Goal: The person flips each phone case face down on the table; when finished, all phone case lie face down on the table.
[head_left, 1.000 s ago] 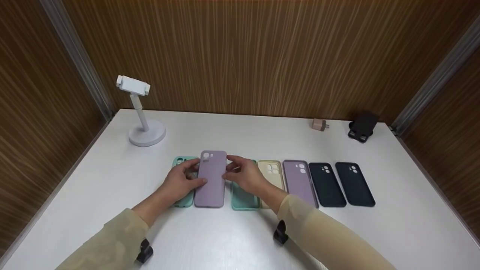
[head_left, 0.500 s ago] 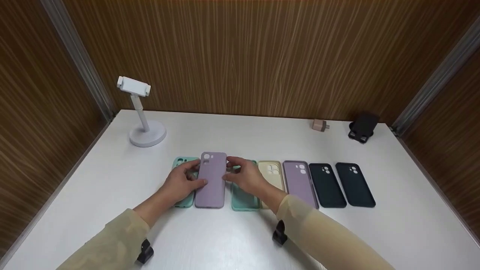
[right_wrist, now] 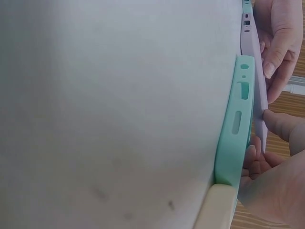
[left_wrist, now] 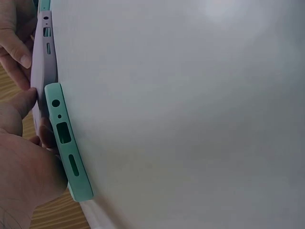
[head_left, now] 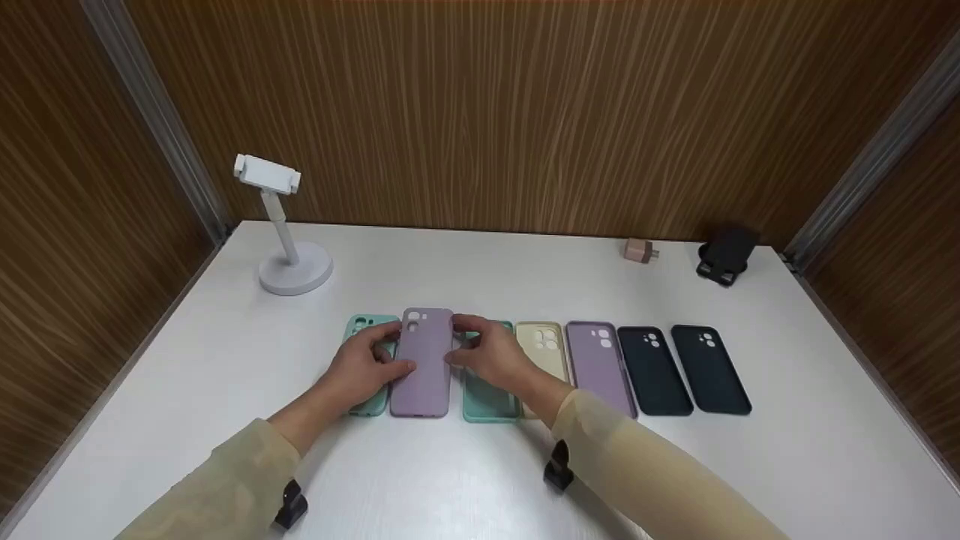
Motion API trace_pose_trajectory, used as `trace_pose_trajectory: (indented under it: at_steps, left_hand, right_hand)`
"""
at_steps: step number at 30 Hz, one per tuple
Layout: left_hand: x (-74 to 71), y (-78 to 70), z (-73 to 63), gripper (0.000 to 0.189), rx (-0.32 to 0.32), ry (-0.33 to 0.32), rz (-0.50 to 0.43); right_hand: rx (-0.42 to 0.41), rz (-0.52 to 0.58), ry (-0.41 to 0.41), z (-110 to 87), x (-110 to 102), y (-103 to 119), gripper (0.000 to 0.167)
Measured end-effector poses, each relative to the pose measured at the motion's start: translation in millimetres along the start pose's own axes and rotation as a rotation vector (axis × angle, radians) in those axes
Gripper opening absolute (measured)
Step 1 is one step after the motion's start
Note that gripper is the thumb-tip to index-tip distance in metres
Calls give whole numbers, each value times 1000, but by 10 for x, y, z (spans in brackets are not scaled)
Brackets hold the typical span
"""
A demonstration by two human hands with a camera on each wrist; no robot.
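Leftmost teal case (head_left: 367, 406) partly hidden by left fingers (head_left: 381, 330), cream case (head_left: 550, 343) by right wrist (head_left: 546, 388), sleeves (head_left: 637, 457) cropped at bottom edge

The held case (head_left: 429, 367) is lilac, its neighbours (head_left: 489, 401) mint, the table (head_left: 420, 487) white, the wall (head_left: 465, 112) streaked brown.

Behind the phone cases (head_left: 553, 363) the table (head_left: 450, 270) gives passage — white stand (head_left: 280, 225) bars left, pink charger (head_left: 637, 250) right.

Soft glare on the white tabletop (head_left: 420, 487) near the front, faint shadows by the sleeves (head_left: 645, 457), wrist views kinda hazy.
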State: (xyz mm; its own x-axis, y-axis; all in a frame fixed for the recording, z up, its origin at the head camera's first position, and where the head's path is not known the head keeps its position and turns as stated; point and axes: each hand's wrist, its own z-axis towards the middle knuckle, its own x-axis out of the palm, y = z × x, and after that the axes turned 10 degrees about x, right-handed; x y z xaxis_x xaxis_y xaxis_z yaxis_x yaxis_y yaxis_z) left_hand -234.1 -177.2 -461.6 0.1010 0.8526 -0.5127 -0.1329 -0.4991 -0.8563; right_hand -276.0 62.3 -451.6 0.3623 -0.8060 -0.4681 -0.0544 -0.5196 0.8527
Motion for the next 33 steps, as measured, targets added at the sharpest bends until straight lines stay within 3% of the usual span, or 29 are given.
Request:
trace_pose_trajectory:
  at_steps: [27,33]
  left_hand:
    - [-6,3,-5,71,-5,3,14]
    - [4,22,6,72,1,6,7]
  right_hand:
    - [-15,-81,2,9,20,0,65]
    - [12,-72,9,7,15,-2,69]
